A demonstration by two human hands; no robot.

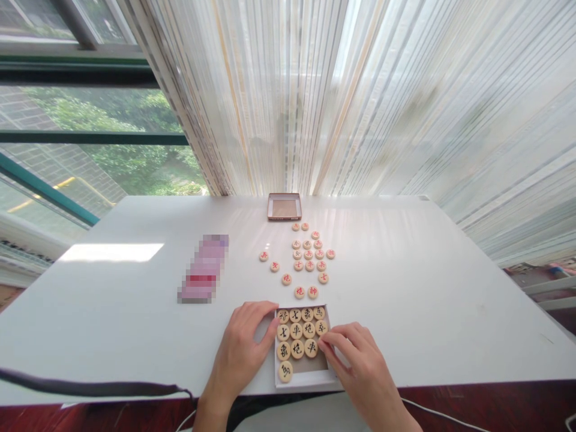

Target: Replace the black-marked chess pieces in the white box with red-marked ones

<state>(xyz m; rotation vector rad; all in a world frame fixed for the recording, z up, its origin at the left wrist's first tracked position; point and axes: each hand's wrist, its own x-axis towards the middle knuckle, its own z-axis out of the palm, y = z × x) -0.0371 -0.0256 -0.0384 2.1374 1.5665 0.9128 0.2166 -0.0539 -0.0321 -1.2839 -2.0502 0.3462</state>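
A shallow white box (306,379) at the table's near edge holds several round wooden Chinese chess pieces with black characters, set in rows. A single piece (285,371) lies in its nearest row, with bare brown bottom to the right. My left hand (245,339) grips the box's left side, thumb and fingertips at the rim near the far corner. My right hand (353,354) is over the right wall, thumb and fingers pinched at the third row's right end. Between them is a Chinese chess piece (321,343), mostly hidden by the fingertips.
Beyond the box, several red-lettered pieces (308,254) lie loose on the white table (405,288). A brown-rimmed box lid (284,208) rests at the far edge. A blurred pinkish item (204,268) lies left. A dark strap (90,384) crosses the near left edge.
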